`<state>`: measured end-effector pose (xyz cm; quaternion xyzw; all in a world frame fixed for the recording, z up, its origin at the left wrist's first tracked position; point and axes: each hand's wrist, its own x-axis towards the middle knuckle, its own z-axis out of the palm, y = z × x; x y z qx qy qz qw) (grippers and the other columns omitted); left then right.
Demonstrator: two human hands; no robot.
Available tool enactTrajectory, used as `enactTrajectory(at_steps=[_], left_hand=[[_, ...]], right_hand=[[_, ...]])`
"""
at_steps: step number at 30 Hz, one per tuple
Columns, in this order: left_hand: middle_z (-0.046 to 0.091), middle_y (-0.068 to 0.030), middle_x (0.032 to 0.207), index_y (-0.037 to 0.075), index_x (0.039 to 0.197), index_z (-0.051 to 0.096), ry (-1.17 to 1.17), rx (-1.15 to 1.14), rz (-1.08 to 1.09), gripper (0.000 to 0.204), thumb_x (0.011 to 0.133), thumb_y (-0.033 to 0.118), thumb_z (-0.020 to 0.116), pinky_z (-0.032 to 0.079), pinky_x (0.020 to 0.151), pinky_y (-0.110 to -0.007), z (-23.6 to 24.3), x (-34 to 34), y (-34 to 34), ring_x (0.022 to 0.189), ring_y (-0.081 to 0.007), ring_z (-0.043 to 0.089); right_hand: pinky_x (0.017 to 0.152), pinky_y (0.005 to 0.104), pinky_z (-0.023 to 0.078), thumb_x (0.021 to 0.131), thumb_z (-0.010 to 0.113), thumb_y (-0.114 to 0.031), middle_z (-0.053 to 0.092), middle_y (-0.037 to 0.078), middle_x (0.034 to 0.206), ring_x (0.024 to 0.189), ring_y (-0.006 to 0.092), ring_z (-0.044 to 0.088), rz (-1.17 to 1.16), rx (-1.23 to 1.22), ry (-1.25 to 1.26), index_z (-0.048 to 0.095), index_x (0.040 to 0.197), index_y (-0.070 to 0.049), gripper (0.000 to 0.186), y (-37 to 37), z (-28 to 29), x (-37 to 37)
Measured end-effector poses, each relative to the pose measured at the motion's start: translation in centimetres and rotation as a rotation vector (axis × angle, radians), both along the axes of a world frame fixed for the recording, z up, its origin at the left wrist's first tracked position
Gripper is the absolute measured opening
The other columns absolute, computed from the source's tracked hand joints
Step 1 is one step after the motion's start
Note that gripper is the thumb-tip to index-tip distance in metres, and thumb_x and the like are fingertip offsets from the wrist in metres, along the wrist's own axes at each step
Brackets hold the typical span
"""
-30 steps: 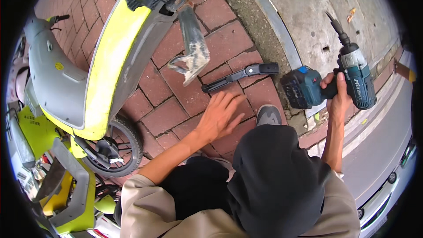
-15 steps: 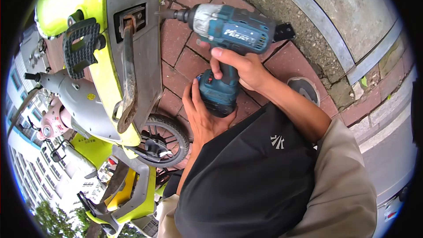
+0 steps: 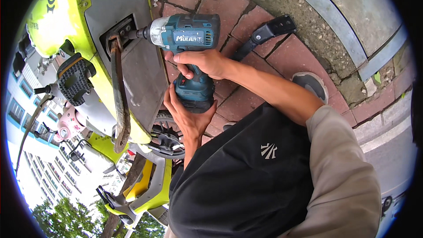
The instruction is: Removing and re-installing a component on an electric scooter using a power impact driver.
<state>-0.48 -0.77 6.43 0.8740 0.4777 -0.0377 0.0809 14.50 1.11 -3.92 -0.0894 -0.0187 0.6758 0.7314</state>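
Note:
My right hand (image 3: 198, 64) grips the handle of a teal and silver cordless impact driver (image 3: 185, 30). My left hand (image 3: 189, 115) is wrapped round its battery (image 3: 194, 93) from below. The tool points left, its socket end at a bolted metal mount (image 3: 118, 35) set in the grey underside (image 3: 139, 72) of a yellow-green scooter; whether it is seated on a bolt I cannot tell. A rusty kickstand (image 3: 119, 97) hangs from that mount, beside a black pedal (image 3: 76, 79). Beyond the driver, a black jointed part (image 3: 271, 33) lies on the red brick paving (image 3: 299, 59).
The scooter's wheel (image 3: 169, 143) is below my left hand, with other bikes (image 3: 154, 178) behind. At the right are a concrete and metal kerb (image 3: 339, 13), my shoe (image 3: 308, 83) and a road (image 3: 383, 154). Buildings (image 3: 33, 110) and trees (image 3: 57, 216) show at the lower left.
The driver has swung from upright at the right to level, its tip now at the mount. My left hand has moved from empty over the paving to holding the battery.

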Motion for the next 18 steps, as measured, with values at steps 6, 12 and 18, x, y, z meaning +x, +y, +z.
enactTrajectory(at_steps=[6,12,18], left_hand=[[0.037,-0.0243,0.134,0.001,0.145,0.026,-0.004,-0.015,-0.044,0.117,0.051,0.025,0.091,0.038,0.105,-0.047,-0.3,0.0,0.6,0.124,-0.0403,0.042],[0.040,-0.0231,0.130,0.003,0.143,0.030,-0.069,-0.006,-0.093,0.114,0.049,0.023,0.091,0.041,0.100,-0.049,-2.0,-0.6,1.8,0.121,-0.0407,0.045],[0.040,-0.0222,0.130,0.003,0.144,0.030,-0.072,0.017,-0.098,0.116,0.048,0.023,0.091,0.040,0.101,-0.049,-0.8,-0.7,1.6,0.121,-0.0401,0.045]], right_hand=[[0.055,0.0273,0.045,0.091,0.059,-0.014,0.059,0.006,0.064,0.052,0.0114,0.052,-0.046,0.002,-0.098,0.061,0.103,0.003,0.021,0.2,0.3,0.5],[0.053,0.0255,0.042,0.091,0.060,-0.013,0.056,0.004,0.064,0.053,0.0109,0.050,-0.052,-0.007,-0.135,0.061,0.106,0.001,0.020,0.8,-0.3,0.5],[0.052,0.0267,0.042,0.092,0.059,-0.012,0.055,0.004,0.063,0.052,0.0113,0.050,-0.041,-0.017,-0.044,0.060,0.101,-0.001,0.014,1.0,-0.1,-0.2]])
